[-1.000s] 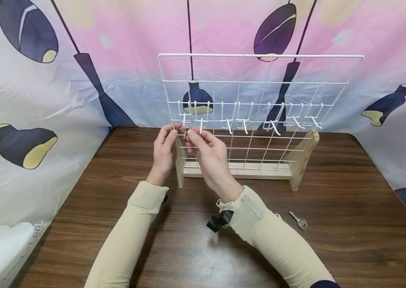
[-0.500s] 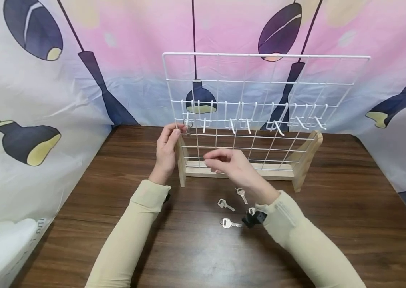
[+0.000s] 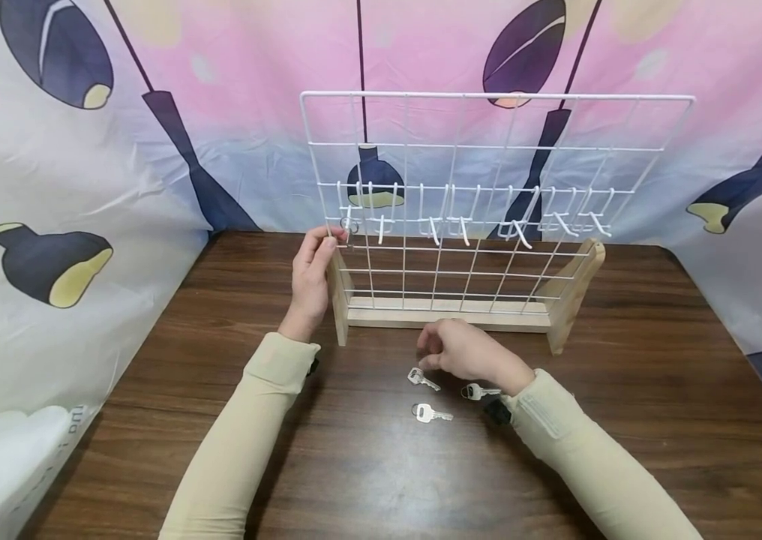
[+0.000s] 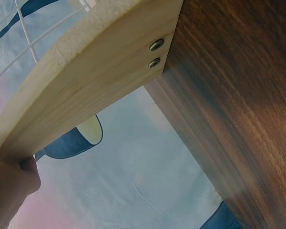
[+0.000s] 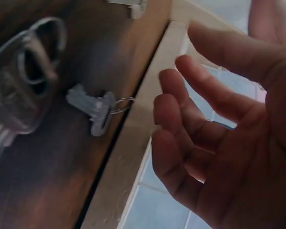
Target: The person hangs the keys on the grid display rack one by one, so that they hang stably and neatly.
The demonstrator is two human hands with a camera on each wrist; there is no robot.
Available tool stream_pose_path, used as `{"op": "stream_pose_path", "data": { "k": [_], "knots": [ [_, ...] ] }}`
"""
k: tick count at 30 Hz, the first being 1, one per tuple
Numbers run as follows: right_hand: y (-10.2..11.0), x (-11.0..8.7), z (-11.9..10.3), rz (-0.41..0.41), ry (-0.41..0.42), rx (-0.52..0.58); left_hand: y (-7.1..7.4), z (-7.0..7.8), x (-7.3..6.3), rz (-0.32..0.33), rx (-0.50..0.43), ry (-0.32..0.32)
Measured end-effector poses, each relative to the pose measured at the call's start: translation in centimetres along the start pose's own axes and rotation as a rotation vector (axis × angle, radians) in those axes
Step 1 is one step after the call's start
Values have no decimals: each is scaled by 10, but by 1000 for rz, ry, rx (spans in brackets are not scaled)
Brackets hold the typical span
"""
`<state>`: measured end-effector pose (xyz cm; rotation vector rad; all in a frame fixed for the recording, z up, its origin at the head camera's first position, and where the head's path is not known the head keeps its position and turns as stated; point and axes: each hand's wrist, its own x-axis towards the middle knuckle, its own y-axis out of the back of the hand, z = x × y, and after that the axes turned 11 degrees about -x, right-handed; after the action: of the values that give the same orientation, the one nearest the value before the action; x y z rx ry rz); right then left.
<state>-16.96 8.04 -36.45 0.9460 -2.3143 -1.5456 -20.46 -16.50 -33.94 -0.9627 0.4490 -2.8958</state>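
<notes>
My left hand (image 3: 310, 274) grips the top of the left wooden upright (image 4: 86, 81) of a white wire-grid display rack (image 3: 448, 307). A key ring (image 3: 350, 225) hangs on the leftmost hook beside those fingers, its key partly hidden. My right hand (image 3: 465, 351), holding nothing, hovers low over the table in front of the rack with fingers loosely bent. Close under it lie a silver key (image 3: 424, 379), another key (image 3: 480, 391) by the wrist, and a third key (image 3: 432, 413) nearer me. In the right wrist view a key (image 5: 93, 107) with a ring lies near the wooden base.
Several white hooks (image 3: 465, 231) stick out toward me along the grid. The right wooden upright (image 3: 577, 300) stands on the brown wooden table (image 3: 381, 480). A patterned cloth (image 3: 232, 135) hangs behind, and a white bag (image 3: 10, 465) sits at lower left.
My right hand has let go of the ringed key, now hanging on the leftmost hook, and moved down and right to the keys. My left hand stays at the rack's left side.
</notes>
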Motion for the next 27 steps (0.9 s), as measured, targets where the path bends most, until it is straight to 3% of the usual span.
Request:
{"op": "stream_pose_path", "data": {
  "k": [7, 27],
  "knots": [
    [-13, 3, -3, -32, 6, -172, -1, 0, 2, -5, 6, 8],
    [-19, 3, -7, -32, 101, -206, 0, -3, 0, -19, -48, -39]
  ]
}}
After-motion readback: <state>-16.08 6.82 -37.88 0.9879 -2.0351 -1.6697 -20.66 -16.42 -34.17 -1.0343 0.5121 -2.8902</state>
